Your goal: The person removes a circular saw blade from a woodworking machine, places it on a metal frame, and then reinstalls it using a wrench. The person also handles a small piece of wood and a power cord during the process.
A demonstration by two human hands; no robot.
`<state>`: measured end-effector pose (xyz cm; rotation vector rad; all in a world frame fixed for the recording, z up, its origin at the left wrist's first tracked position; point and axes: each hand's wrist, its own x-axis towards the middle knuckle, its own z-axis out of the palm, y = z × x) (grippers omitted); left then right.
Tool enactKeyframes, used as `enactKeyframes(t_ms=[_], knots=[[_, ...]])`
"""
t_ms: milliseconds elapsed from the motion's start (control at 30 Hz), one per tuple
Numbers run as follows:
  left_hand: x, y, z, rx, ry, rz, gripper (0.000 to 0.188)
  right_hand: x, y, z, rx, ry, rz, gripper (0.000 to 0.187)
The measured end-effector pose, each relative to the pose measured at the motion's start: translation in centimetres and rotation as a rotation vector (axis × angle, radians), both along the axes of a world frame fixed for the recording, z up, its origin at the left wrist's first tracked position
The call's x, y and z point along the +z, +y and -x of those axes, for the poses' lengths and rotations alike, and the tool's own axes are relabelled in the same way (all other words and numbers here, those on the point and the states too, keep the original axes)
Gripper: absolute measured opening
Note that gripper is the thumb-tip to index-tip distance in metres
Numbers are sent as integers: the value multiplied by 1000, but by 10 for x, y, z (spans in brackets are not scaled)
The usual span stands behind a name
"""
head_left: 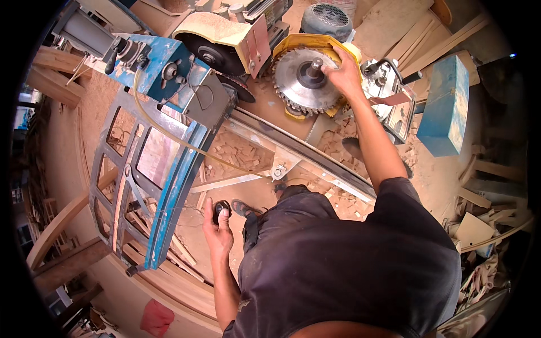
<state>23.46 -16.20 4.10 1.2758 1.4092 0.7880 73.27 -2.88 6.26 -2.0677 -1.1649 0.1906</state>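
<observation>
At twelve o'clock, the round, silver, toothed saw blade point(287, 84) sits on its grey steel shaft point(314, 69), your right hand point(343, 75) beside it, grip unclear, likely steadying. At seven, your left hand point(219, 234) cradles a small, round, black part point(221, 209).

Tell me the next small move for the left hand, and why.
Probably bring the small black part in the left hand toward the shaft of the saw blade: the shaft's end sticks out bare, the right hand is beside it, and the part is held apart from the blade.
</observation>
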Motion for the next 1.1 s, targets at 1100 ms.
enactKeyframes(t_ms=[1100], knots=[[-8, 18, 200, 818, 339, -359, 49, -44, -138, 202, 107, 1754, 375, 32]])
